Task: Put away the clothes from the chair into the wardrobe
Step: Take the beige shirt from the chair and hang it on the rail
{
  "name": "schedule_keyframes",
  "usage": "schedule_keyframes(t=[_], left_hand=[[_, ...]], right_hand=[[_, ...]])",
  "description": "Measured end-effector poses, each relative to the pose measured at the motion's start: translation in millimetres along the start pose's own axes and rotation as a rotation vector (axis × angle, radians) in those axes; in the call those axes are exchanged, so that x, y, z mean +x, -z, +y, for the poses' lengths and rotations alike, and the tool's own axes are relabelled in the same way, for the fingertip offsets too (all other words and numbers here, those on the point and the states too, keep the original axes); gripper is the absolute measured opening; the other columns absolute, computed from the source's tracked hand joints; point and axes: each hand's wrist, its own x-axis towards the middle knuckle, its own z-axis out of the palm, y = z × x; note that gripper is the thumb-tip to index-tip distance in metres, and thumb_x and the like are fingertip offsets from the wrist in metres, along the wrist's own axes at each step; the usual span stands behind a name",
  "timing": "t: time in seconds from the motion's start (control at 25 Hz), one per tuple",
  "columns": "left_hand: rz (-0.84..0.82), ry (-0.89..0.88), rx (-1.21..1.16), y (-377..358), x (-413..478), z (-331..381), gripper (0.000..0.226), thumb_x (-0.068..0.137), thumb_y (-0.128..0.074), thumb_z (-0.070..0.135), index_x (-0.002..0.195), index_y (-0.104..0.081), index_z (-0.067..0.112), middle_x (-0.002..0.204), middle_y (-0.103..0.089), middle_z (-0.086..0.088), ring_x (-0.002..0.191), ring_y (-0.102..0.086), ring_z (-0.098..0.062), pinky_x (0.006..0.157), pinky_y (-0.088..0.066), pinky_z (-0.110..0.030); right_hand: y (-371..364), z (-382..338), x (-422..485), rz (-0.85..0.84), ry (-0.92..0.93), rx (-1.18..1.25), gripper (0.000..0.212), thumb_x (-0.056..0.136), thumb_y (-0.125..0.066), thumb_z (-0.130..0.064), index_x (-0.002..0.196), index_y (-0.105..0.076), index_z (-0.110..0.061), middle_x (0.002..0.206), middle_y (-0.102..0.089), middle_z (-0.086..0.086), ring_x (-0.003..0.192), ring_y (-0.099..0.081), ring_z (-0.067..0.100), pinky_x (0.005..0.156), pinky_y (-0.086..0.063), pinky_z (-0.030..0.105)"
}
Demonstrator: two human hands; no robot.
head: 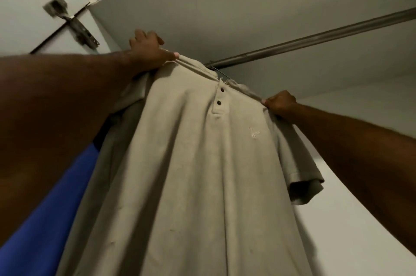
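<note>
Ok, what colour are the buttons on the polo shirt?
Dark brown buttons on the beige polo shirt; head view.

Shirt (191, 163) below wardrobe rail (315, 39)

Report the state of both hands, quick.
Left hand: holding the beige polo shirt at one shoulder.
Right hand: gripping the shirt's other shoulder.

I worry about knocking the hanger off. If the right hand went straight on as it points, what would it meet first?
The right hand points up-left along the beige polo shirt it grips; likely the collar first, then the hanger hook. Depth unclear.
</note>
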Motion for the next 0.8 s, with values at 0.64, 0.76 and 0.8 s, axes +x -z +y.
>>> schedule_keyframes(t=[0.64,0.76,0.8], left_hand=[[-0.406,-0.515,0.650,-15,-184,50,0.080,0.088,-0.028,0.068,0.149,-0.017,0.018,0.160,-0.006,-0.011,0.147,0.002,-0.027,0.109,0.009,-0.067],[-0.551,-0.516,0.563,-21,-285,49,0.078,0.089,-0.025,0.068,0.149,-0.017,0.018,0.159,-0.008,-0.012,0.147,0.002,-0.028,0.110,0.010,-0.064],[-0.583,-0.499,0.539,-22,-316,51,0.077,0.090,-0.023,0.066,0.149,-0.015,0.018,0.159,-0.007,-0.011,0.147,0.003,-0.027,0.111,0.011,-0.062]], right_hand=[[37,33,-184,-0.427,-0.031,-0.031,0.043,0.088,-0.062,-0.041,0.120,-0.045,-0.017,0.107,-0.067,0.011,0.074,-0.066,0.023,0.058,-0.049,0.029],[24,66,-256,-0.493,0.053,-0.183,0.061,0.088,-0.058,-0.049,0.138,-0.036,-0.021,0.132,-0.057,0.004,0.114,-0.060,0.023,0.083,-0.048,0.033],[22,76,-284,-0.510,0.092,-0.188,0.064,0.089,-0.056,-0.050,0.142,-0.033,-0.023,0.140,-0.050,0.001,0.123,-0.055,0.021,0.092,-0.046,0.034]])
